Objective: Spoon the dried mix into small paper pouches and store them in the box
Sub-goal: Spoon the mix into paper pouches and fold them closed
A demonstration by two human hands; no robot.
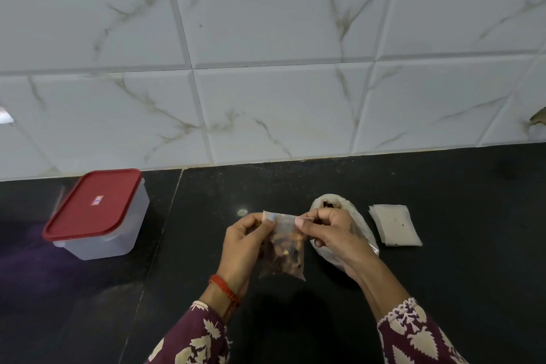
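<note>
While the pouch [283,248] is hanging above the counter [443,289] near the scene's centre, both hands are pinching its top edge: the left hand [246,245] is gripping the left corner between thumb and curled fingers, and the right hand [328,235] is gripping the right corner the same way. Dried mix is filling the lower part, visible through the thin wall, so the pouch is likely behaving as a light, soft, bottom-heavy load. Its paper is probably tearing or creasing easily, so the stiffer top strip is judged the correct hold; squeezing the belly is risking crushed contents or a split seam. Keeping the mouth upward is advisable until it is closed.

Behind the right hand, the supply bag [354,224] is standing open. Empty pouches [396,224] are lying flat to its right. The box [97,216], far left, is sitting with its red lid on, so the lid is needing removal before storage.
</note>
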